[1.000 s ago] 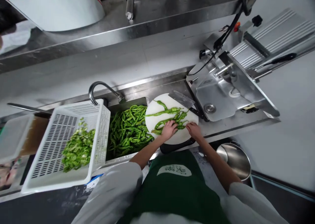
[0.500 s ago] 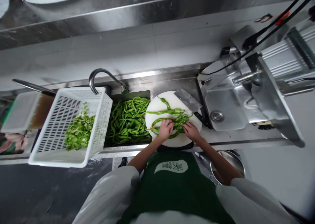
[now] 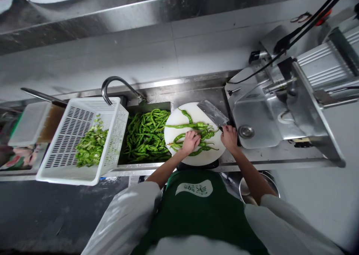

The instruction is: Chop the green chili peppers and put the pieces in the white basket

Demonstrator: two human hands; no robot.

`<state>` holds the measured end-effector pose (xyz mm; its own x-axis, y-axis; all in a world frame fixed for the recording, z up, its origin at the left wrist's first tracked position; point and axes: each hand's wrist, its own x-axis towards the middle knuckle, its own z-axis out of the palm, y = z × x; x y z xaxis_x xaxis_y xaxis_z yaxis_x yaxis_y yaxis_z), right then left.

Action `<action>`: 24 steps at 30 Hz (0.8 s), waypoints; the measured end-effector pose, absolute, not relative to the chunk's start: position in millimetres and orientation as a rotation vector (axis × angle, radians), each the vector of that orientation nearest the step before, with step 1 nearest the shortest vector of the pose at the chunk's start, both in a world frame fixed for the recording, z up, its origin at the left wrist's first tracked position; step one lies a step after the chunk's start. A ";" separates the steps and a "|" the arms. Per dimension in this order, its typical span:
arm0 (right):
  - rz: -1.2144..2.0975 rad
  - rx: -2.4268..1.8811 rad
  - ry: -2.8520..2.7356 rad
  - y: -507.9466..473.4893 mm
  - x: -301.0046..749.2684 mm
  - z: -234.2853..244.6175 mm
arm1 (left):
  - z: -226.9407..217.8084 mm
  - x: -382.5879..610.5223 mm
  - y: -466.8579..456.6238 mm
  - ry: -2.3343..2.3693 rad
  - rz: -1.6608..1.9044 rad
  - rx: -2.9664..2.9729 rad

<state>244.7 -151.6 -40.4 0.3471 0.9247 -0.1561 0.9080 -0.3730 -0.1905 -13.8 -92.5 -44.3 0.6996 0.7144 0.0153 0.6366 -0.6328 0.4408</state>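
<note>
A round white cutting board [image 3: 179, 120] lies on the steel counter with several long green peppers [image 3: 193, 127] across it. My left hand [image 3: 190, 142] presses down on the bunch of peppers, fingers curled over them. My right hand [image 3: 229, 137] is at the board's right edge, closed around the dark handle of a cleaver [image 3: 213, 113] whose broad blade rests at the board's upper right.
A sink [image 3: 146, 135] left of the board is full of whole green peppers, under a curved tap [image 3: 117, 85]. A white slotted basket [image 3: 81, 139] holds chopped pepper pieces. A steel slicing machine [image 3: 280, 101] stands to the right. A steel bowl [image 3: 246, 189] sits below the counter.
My right hand left the peppers and moved right to the cleaver's handle. My left hand stayed on the peppers. The view shifted slightly.
</note>
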 end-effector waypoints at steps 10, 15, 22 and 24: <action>0.513 -2.521 -1.549 -136.2 250.6 -17.5 | -57.0 -40.2 -151.9 0.931 0.159 2.568; 0.481 -2.406 -1.364 -218.7 256.4 -9.0 | -57.4 -34.8 -144.4 0.931 0.171 2.554; 0.768 -2.449 -1.259 -316.6 232.1 -7.8 | -55.9 -3.8 -140.8 1.086 0.175 2.520; 0.788 -2.461 -1.248 -322.5 221.4 -5.7 | -55.1 3.9 -142.3 1.122 0.167 2.522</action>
<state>221.4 -322.5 -5.7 0.4810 0.8059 -0.3453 0.6584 -0.5921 -0.4647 3.9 -142.3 -55.1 0.6753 0.7363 -0.0426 0.6918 -0.6123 0.3827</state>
